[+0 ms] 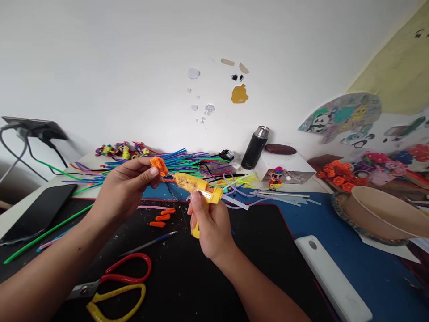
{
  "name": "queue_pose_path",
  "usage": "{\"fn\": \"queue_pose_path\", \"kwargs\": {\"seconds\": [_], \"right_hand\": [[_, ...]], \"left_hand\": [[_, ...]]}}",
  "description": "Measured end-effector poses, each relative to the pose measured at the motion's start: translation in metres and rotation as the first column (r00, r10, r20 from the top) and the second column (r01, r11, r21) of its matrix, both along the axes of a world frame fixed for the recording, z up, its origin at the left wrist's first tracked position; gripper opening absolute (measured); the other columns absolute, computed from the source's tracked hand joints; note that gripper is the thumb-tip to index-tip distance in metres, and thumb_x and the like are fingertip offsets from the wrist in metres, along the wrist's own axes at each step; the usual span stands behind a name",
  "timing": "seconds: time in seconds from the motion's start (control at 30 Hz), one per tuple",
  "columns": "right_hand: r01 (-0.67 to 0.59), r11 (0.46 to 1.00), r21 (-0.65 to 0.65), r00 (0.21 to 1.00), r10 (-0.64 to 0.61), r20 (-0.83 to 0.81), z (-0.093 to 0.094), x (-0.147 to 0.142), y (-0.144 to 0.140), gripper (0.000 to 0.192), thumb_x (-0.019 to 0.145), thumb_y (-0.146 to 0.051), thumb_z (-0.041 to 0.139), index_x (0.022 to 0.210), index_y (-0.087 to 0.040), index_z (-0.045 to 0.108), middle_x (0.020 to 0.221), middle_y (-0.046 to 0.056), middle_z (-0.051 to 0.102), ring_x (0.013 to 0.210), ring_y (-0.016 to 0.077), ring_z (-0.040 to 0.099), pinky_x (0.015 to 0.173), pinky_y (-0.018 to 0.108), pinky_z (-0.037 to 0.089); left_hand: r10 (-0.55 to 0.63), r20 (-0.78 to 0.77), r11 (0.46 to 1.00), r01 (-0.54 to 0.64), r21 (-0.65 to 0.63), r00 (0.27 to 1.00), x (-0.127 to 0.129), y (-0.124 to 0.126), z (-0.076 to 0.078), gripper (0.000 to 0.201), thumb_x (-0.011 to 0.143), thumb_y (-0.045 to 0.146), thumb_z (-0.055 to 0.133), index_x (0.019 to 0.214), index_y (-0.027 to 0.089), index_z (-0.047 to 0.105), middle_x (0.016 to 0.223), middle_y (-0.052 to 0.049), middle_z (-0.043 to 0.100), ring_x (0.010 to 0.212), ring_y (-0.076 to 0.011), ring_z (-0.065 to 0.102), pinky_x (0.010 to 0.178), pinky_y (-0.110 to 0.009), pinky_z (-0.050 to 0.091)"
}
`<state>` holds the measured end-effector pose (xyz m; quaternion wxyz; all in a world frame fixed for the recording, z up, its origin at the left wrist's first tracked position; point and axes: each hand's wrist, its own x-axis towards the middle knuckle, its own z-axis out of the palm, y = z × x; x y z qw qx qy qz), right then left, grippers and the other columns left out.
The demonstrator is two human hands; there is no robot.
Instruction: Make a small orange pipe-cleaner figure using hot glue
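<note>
Between the thumb and fingers of my left hand (pixel 125 183) is an orange pipe-cleaner piece (pixel 158 166), held up above the mat. My right hand (pixel 212 223) wraps round the handle of a yellow hot glue gun (pixel 192 182), its body stained brown and a glue stick out of its back end. The gun's nozzle points left and is at the orange piece; whether they touch I cannot tell. Below, several folded orange pipe-cleaner pieces (pixel 162 218) lie on the black mat (pixel 187 277).
Red-and-yellow-handled scissors (pixel 115 286) and a pen (pixel 147 243) lie on the mat. A phone (pixel 36 212) is at left. Coloured pipe cleaners (pixel 161 162) heap along the wall beside a black thermos (pixel 254 148). A white bar-shaped device (pixel 331 277) and a bowl (pixel 385 210) are at right.
</note>
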<state>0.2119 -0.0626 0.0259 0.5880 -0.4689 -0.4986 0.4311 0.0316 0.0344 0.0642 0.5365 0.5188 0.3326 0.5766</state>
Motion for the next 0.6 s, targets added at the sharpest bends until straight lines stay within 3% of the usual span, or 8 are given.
{"fn": "queue_pose_path", "kwargs": {"seconds": [0.43,0.6], "right_hand": [[-0.037,0.999,-0.002,0.998,0.038,0.058,-0.0012,-0.0021,0.0000,0.062,0.103,-0.073,0.051,0.070,-0.021,0.060,0.049,-0.004,0.048,0.045,0.0116,0.048,0.048,0.024,0.037],[-0.020,1.000,-0.022,1.000,0.020,0.003,-0.0067,-0.0012,0.0012,0.062,0.101,-0.075,0.054,0.076,-0.019,0.066,0.047,-0.004,0.048,0.043,0.0109,0.046,0.046,0.024,0.036]], "left_hand": [[0.047,0.016,0.999,-0.047,-0.017,0.999,-0.0023,0.0037,0.0016,0.046,0.054,0.043,0.107,0.083,0.017,0.083,0.070,-0.001,0.072,0.062,-0.0108,0.061,0.058,-0.020,0.049],[0.036,0.018,0.999,-0.036,-0.010,0.999,-0.0021,0.0064,-0.0006,0.043,0.057,0.045,0.106,0.081,0.017,0.083,0.070,-0.002,0.073,0.061,-0.0114,0.060,0.057,-0.021,0.047]]}}
